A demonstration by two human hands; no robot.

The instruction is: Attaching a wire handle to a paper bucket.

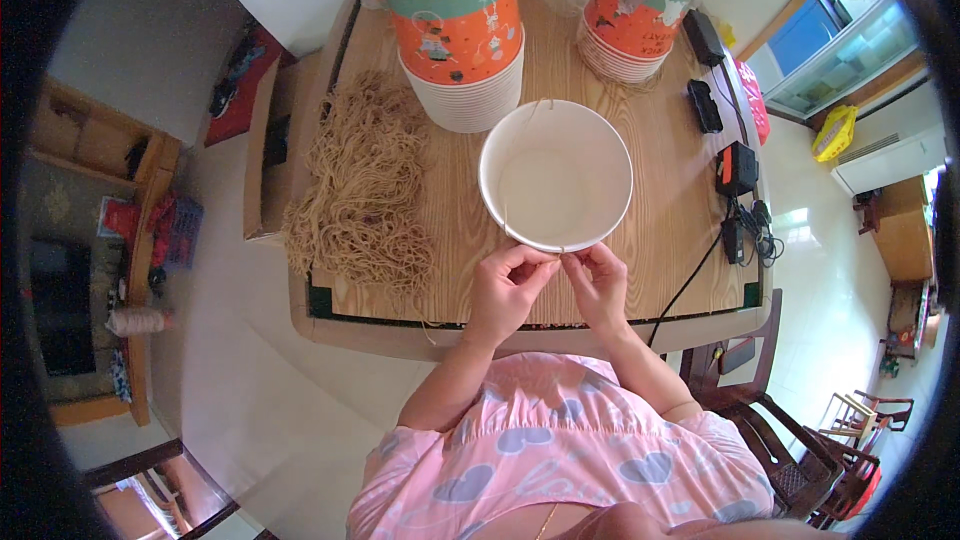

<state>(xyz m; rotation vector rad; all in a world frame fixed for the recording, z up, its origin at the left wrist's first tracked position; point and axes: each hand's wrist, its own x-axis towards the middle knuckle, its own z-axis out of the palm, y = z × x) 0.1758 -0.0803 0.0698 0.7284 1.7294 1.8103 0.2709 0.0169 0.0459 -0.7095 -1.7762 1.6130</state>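
Observation:
A white paper bucket [555, 180] stands near the table's front edge with its open mouth facing up. Thin tan string [506, 220] crosses its near rim at the left, and another bit shows at the far rim. Against the near rim, my left hand [508, 285] pinches the string between thumb and fingertips. Close beside it, my right hand [598, 288] is closed in a similar pinch on the string, fingertips almost meeting the left ones. The fingers partly hide the string there. Left of the bucket lies a loose heap of tan strings [365, 180].
Behind the bucket rises a tall stack of orange and white paper buckets [460, 50]; a smaller stack [635, 20] stands at the back right. Black adapters and cables [738, 170] line the right side of the wooden table [660, 150]. A dark wooden chair [765, 420] is at the lower right.

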